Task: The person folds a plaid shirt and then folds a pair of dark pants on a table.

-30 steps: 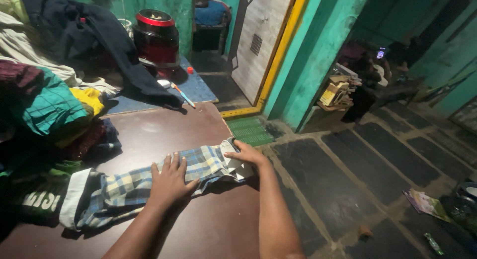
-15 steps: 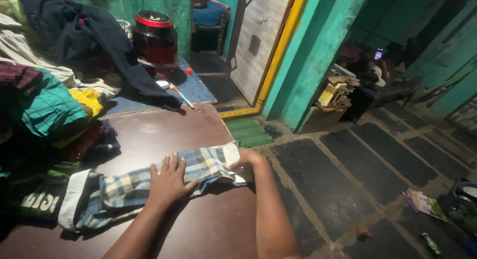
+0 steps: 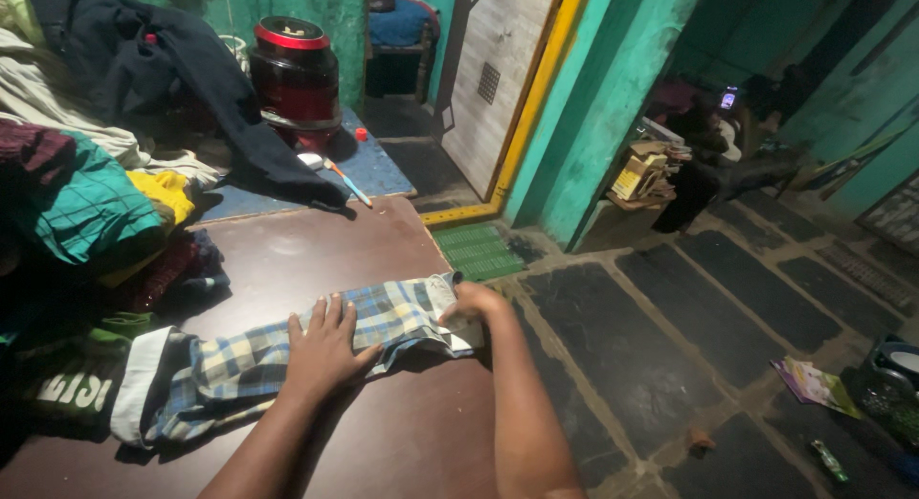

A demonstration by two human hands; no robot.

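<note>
a blue, white and yellow checked garment is lying stretched across the dark brown table, its right end reaching the table's near-right edge. left hand is pressing flat on the middle of the cloth, fingers spread, gripping nothing, just pinning it down. right hand is curling over the white-edged right end, fingers pinching a bit of that end, apparently lifting or turning it. judging by how it lies, the piece is smoothed into a long narrow strip but the ends are not yet brought together, so the folding looks early to midway: lengthwise done, crosswise left.

around it: a heap of mixed clothes is crowding the left side of the table, touching the garment's left end, so there is little room that way. a dark jacket is draping down behind. a red and black round appliance is standing on a blue mat further back, with a small toothbrush-like item beside it. to the right the stone floor is dropping away right at the table edge, so the pinched end is sitting close to it. a seated person is well apart in the doorway area.
</note>
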